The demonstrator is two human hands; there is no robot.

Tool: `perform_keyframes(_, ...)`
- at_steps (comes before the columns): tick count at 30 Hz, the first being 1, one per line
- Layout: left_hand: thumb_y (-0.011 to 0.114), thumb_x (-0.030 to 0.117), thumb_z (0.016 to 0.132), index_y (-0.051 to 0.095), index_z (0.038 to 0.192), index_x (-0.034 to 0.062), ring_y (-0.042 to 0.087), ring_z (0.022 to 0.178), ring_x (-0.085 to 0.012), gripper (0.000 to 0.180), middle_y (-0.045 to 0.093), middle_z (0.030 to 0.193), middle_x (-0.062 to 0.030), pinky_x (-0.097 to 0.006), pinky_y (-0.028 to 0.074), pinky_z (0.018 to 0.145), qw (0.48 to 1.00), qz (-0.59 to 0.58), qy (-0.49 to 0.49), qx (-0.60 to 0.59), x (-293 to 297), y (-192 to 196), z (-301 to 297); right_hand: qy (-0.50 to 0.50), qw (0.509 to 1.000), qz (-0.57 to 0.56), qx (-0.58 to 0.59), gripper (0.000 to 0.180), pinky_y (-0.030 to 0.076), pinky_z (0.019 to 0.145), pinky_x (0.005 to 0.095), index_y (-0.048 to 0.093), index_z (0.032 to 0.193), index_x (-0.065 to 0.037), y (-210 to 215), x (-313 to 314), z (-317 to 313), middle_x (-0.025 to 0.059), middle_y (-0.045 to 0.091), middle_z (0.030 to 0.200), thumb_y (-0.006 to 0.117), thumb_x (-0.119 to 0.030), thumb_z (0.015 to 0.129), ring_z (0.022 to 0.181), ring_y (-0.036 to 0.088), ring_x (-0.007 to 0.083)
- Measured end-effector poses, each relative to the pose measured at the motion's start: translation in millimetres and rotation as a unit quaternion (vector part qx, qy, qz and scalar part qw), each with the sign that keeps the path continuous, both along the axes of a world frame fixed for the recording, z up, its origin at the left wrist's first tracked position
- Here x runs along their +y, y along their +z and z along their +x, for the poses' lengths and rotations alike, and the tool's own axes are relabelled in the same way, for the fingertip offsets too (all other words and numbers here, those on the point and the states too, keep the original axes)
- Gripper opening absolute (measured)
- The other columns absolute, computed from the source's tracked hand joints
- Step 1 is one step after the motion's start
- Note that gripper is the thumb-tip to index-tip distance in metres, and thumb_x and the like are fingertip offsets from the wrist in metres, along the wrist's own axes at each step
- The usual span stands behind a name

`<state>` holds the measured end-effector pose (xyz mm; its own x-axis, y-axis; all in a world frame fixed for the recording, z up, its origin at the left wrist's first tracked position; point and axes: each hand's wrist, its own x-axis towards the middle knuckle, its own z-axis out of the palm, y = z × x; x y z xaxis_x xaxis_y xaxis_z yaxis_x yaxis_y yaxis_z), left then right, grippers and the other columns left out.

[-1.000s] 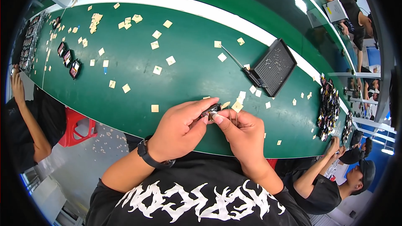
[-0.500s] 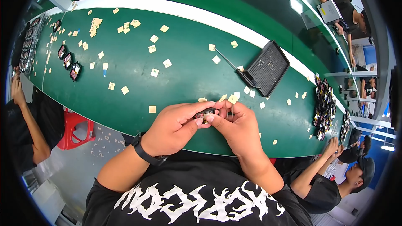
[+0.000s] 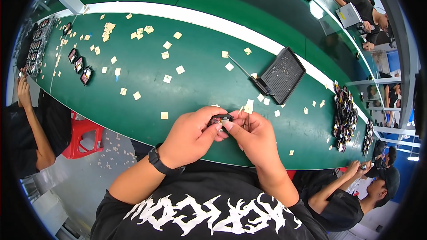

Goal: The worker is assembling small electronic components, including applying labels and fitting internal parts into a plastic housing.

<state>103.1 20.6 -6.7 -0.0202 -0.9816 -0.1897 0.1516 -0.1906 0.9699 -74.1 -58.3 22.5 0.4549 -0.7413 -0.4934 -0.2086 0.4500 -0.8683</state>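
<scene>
My left hand (image 3: 189, 133), with a dark band on its wrist, is closed round a small black plastic case (image 3: 221, 118) with reddish and pale parts showing inside. Against the case's right side press the thumb and fingertips of my right hand (image 3: 255, 140). Thin metal tweezers (image 3: 249, 119) are tucked in that same hand, their prongs pointing away from me. Beside the prong tips shows a pale yellow paper square (image 3: 249, 109); whether it is stuck to them I cannot tell. My fingers hide part of the case.
A black perforated tray (image 3: 284, 76) and a thin rod-like tool (image 3: 242, 66) lie ahead to the right. Many yellow squares (image 3: 167, 78) are scattered over the green table (image 3: 200, 86). Several black cases (image 3: 79, 64) lie left; a pile of units (image 3: 344, 120) lies right. Co-workers sit at both sides.
The case has turned a little in my hands, so more of its inside shows. My right thumb has shifted slightly along it. The whole view has tilted a little.
</scene>
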Motion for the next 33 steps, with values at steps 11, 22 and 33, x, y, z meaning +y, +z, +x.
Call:
perform_keyframes(11,0.051,0.003,0.107,0.054,0.142,-0.0057,0.074,0.094,-0.0210,0.036,0.070,0.114,-0.0151,-0.033,0.063,0.083,0.996,0.056,-0.045,0.060,-5.9,8.5,9.3,0.212,0.784,-0.566,0.143,0.025,0.056,0.060,0.0339,0.074,0.099,-0.009,6.8,-10.7,-15.9,0.0016,0.066,0.093,0.082,-0.007,0.076,0.073,0.069,0.0202)
perform_keyframes(22,0.047,0.009,0.109,0.054,0.142,-0.0076,0.075,0.096,-0.0254,0.037,0.069,0.120,-0.0181,-0.034,0.063,0.084,0.986,0.062,-0.080,0.135,-7.8,11.6,17.4,0.202,0.723,-0.641,0.160,0.020,0.055,0.056,0.0323,0.074,0.096,-0.009,0.1,-4.9,-17.1,0.0001,0.067,0.090,0.080,-0.010,0.076,0.069,0.068,0.0184)
perform_keyframes(33,0.045,0.006,0.107,0.055,0.143,-0.0066,0.075,0.098,-0.0259,0.039,0.070,0.120,-0.0180,-0.034,0.062,0.086,0.984,0.016,-0.066,0.163,1.8,2.1,14.9,-0.012,0.891,-0.414,0.186,0.008,0.042,0.059,0.0275,0.073,0.089,0.002,27.6,-22.1,-90.4,0.0046,0.063,0.078,0.071,-0.004,0.094,0.067,0.053,0.0120)
